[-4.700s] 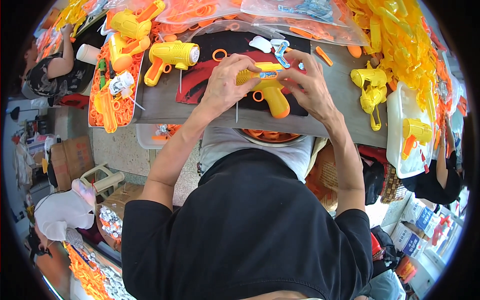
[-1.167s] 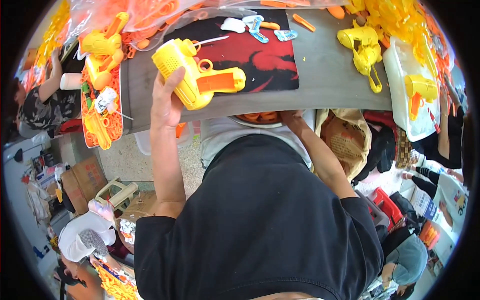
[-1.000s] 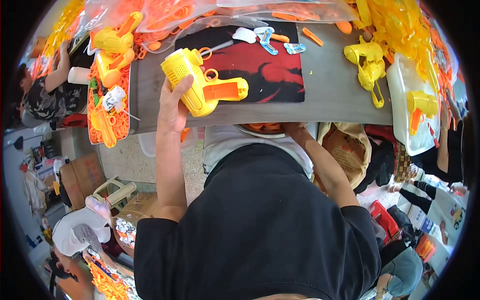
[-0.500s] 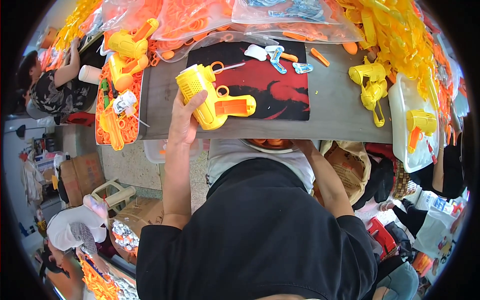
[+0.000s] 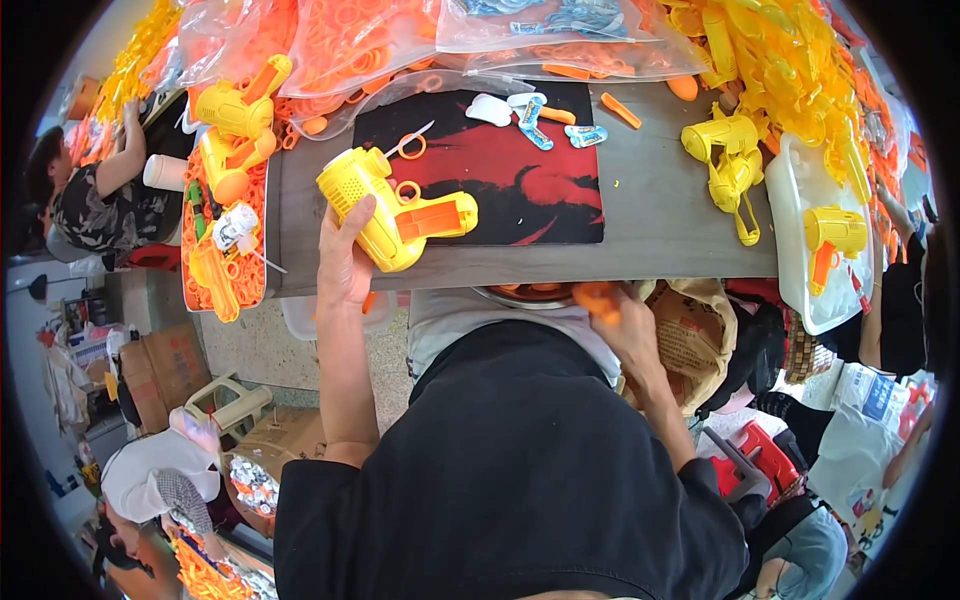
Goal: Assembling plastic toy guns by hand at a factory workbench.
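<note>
In the head view, the person's left hand [image 5: 345,262] is clamped round the barrel of a yellow plastic toy gun with an orange-lined grip [image 5: 385,236], above the grey tabletop [image 5: 650,220] at a black-and-red rectangular mat's [image 5: 560,190] left side. The right hand's [image 5: 632,328] fingers seem closed on a blurred orange piece [image 5: 597,300], near a round metal bowl [image 5: 530,304] of orange parts [image 5: 535,289].

Yellow toy gun [image 5: 388,220], tilted, blurred orange part [image 5: 597,301]

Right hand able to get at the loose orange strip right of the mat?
Probably not: the right hand holds a blurred orange part, and the table edge lies between it and the orange strip.
</note>
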Demonstrator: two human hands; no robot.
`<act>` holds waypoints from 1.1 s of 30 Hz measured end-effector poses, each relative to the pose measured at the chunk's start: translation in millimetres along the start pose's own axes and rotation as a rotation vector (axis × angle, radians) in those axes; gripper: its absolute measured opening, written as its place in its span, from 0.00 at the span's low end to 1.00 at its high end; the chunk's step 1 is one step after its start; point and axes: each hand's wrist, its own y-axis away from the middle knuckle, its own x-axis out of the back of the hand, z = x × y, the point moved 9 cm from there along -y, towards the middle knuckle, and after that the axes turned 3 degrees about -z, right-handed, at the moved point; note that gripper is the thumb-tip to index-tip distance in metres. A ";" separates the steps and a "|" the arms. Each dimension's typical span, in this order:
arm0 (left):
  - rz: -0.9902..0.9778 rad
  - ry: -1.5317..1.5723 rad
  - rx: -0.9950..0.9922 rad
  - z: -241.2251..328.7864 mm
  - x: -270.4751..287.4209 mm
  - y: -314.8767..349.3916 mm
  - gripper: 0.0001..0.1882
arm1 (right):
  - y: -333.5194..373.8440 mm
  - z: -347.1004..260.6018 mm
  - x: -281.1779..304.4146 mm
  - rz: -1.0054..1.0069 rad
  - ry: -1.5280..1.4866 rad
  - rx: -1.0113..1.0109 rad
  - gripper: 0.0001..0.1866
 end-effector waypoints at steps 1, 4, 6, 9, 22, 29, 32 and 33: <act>0.020 0.003 -0.009 0.0 0.9 0.2 0.31 | 13.2 -3.2 10.3 -0.037 -0.034 0.029 0.18; -0.009 0.000 0.012 -2.3 2.1 -3.3 0.31 | 36.0 -38.5 61.7 -0.167 -0.427 0.077 0.17; -0.030 0.006 0.020 -2.4 0.2 -6.8 0.31 | 18.2 -69.1 103.4 -0.005 -0.444 0.181 0.15; -0.056 -0.037 0.008 0.1 -21.0 -12.8 0.31 | -40.0 -97.1 151.2 0.384 -0.074 0.223 0.14; -0.134 -0.622 -0.434 58.3 -88.8 4.9 0.32 | -189.6 -80.3 160.5 0.605 0.372 0.491 0.10; -0.365 -1.059 -0.710 49.3 -169.9 -7.3 0.37 | -150.0 -122.4 158.7 0.022 -1.240 0.303 0.18; -0.480 -1.190 -0.672 31.7 -188.5 -9.1 0.39 | -140.5 -163.3 121.7 -0.280 -1.507 0.195 0.20; -0.474 -1.196 -0.673 30.7 -189.0 -8.6 0.39 | -142.0 -174.9 116.3 -0.308 -1.302 0.287 0.21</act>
